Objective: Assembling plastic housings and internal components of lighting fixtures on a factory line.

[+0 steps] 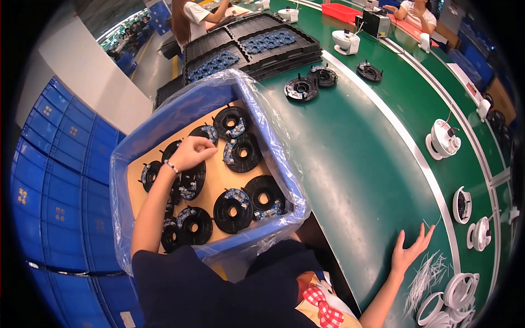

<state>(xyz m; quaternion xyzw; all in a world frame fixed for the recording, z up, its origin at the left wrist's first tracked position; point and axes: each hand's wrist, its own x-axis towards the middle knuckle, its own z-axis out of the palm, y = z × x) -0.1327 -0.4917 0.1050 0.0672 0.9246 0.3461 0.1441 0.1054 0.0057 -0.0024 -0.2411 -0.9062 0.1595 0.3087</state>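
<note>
Black ring part point(192, 180) pinched under her curled left hand point(191, 153) in the blue bin point(273, 142); right hand point(407, 252) spread flat, empty, on the green table point(355, 164).

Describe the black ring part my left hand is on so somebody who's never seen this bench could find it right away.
Start at the blue plastic-lined bin left of the green conveyor table; black ring-shaped parts lie on its tan cardboard layer. The left hand rests, fingers curled, on the black ring part near the middle of the bin's left half. Unlike its neighbours, this one is partly covered by the hand.
</note>
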